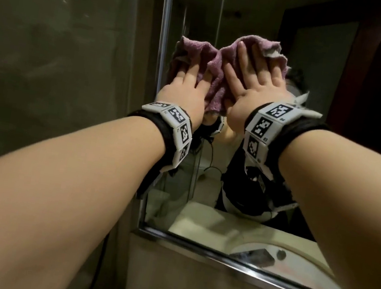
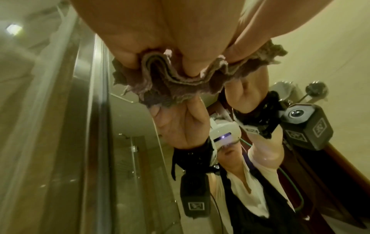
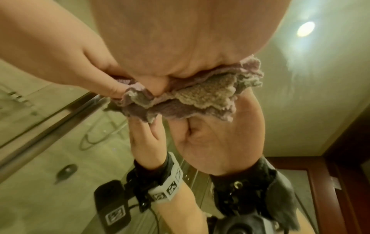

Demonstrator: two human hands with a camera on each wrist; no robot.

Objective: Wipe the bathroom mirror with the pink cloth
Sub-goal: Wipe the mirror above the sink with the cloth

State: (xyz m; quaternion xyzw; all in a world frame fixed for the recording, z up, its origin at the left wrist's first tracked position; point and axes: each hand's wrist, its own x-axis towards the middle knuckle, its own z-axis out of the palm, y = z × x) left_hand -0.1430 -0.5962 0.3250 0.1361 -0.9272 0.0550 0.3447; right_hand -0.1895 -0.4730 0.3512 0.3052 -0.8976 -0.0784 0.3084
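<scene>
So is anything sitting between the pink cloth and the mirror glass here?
Nothing visible does. The crumpled pink terry cloth lies flat against the framed bathroom mirror, pressed by the left hand and right hand.

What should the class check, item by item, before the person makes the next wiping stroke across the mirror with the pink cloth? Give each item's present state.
1. Pink cloth lies against the mirror glass: ok.
2. Left hand presses on the cloth, fingers spread: ok.
3. Right hand presses flat on the cloth: ok.
4. Cloth spread flat: not ok, it is bunched in folds between the hands.
5. Cloth within the mirror's left frame: not ok, its left part overlaps the frame.
6. Cloth damp or dry: cannot tell.
</scene>
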